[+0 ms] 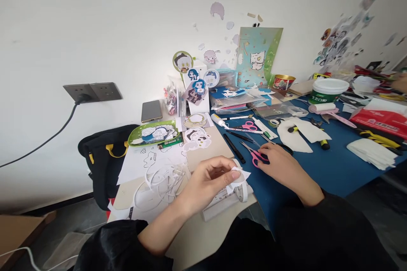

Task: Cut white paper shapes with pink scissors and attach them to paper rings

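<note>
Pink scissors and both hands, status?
Left hand pinching white paper piece. Right hand at pink scissors, grip unclear. Slim black tool lies close by the scissors.

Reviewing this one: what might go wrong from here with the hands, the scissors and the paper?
The left hand pinches a small paper by its fingers, so a tight grip might crease it.

The right hand is at the handles of the near pink scissors, whose blades point toward the black tool; lifting them could knock it.

Loose white strips lie beside the left hand and might snag.
</note>
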A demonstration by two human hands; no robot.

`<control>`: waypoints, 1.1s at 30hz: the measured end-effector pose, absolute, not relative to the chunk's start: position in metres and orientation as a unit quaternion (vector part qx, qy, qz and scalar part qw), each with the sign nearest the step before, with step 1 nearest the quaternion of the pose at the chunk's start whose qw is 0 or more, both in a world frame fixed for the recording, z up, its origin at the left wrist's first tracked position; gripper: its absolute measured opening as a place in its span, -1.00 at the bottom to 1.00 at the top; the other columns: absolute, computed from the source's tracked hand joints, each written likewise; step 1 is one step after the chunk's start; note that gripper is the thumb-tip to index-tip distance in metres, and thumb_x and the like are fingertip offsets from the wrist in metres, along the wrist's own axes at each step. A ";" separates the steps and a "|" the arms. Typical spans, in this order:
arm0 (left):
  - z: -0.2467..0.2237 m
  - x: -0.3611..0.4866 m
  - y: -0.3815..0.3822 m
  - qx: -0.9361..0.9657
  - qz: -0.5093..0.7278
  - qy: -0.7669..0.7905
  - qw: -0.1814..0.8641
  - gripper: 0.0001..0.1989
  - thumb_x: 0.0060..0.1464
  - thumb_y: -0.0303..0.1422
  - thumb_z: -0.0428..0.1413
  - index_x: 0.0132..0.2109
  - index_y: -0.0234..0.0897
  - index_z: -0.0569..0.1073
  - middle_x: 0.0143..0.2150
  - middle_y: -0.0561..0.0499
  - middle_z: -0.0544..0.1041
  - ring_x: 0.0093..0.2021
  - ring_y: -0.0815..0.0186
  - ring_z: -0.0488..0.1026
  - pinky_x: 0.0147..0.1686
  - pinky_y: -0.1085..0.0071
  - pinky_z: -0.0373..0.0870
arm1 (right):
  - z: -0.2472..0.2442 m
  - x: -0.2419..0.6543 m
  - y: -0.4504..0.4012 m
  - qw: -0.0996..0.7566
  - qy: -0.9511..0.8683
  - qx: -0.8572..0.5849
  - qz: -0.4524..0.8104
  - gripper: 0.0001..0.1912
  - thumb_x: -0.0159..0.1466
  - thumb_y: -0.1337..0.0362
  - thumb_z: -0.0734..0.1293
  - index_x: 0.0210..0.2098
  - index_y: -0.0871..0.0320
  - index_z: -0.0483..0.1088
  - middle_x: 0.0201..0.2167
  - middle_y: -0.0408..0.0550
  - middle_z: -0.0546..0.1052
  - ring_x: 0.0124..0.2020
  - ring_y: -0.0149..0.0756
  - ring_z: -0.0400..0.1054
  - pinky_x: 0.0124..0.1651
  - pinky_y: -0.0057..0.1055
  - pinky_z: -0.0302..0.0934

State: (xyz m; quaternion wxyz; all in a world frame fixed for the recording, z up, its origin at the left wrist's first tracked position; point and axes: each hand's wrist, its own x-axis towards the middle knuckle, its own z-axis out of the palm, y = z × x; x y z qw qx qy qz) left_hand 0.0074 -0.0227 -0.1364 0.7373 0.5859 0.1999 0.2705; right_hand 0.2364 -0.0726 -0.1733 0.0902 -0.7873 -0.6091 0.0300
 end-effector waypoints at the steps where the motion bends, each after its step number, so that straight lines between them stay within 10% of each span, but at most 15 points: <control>1: -0.137 0.008 -0.022 0.589 0.267 0.203 0.735 -0.94 0.03 -0.44 0.21 -0.40 -0.32 0.51 -0.45 0.11 0.44 -0.42 0.48 0.32 -0.37 0.56 0.24 | -0.173 0.235 -0.072 0.090 -0.607 -0.789 0.029 -0.79 0.19 0.27 0.28 -0.29 0.21 0.52 -0.06 0.10 0.48 -0.03 -0.01 0.34 -0.15 -0.26 0.23; 12: -0.135 0.009 -0.023 0.599 0.249 0.236 0.723 -0.89 -0.01 -0.36 0.24 -0.40 -0.31 0.51 -0.45 0.08 0.44 -0.41 0.42 0.33 -0.36 0.51 0.23 | -0.161 0.227 -0.079 0.188 -0.558 -0.805 0.079 -0.80 0.11 0.29 0.31 -0.24 0.15 0.40 -0.35 -0.03 0.52 -0.35 -0.17 0.42 -0.34 -0.31 0.26; 18: -0.136 0.009 -0.024 0.595 0.260 0.234 0.724 -0.88 -0.04 -0.35 0.25 -0.42 -0.30 0.51 -0.45 0.07 0.45 -0.41 0.41 0.35 -0.37 0.49 0.26 | -0.152 0.212 -0.123 0.441 -0.512 -0.543 0.499 -0.68 0.08 0.20 0.40 -0.22 0.15 0.30 -0.38 -0.09 0.43 -0.51 -0.39 0.32 -0.45 -0.42 0.25; 24: -0.136 0.009 -0.025 0.607 0.260 0.233 0.714 -0.89 -0.04 -0.35 0.25 -0.41 -0.31 0.52 -0.46 0.06 0.46 -0.43 0.40 0.35 -0.38 0.48 0.28 | -0.156 0.194 -0.149 0.426 -0.475 -0.497 0.589 -0.77 0.13 0.17 0.41 -0.43 0.21 0.38 -0.73 -0.32 0.19 -0.73 -0.57 0.00 -0.62 -0.53 -0.08; 33: -0.138 0.009 -0.026 0.618 0.281 0.226 0.699 -0.95 -0.03 -0.41 0.25 -0.40 -0.31 0.56 -0.44 0.04 0.52 -0.41 0.39 0.41 -0.35 0.49 0.35 | -0.154 0.182 -0.146 0.406 -0.459 -0.508 0.606 -0.76 0.15 0.15 0.38 -0.45 0.23 0.42 -0.74 -0.30 0.20 -0.75 -0.57 -0.01 -0.66 -0.53 -0.08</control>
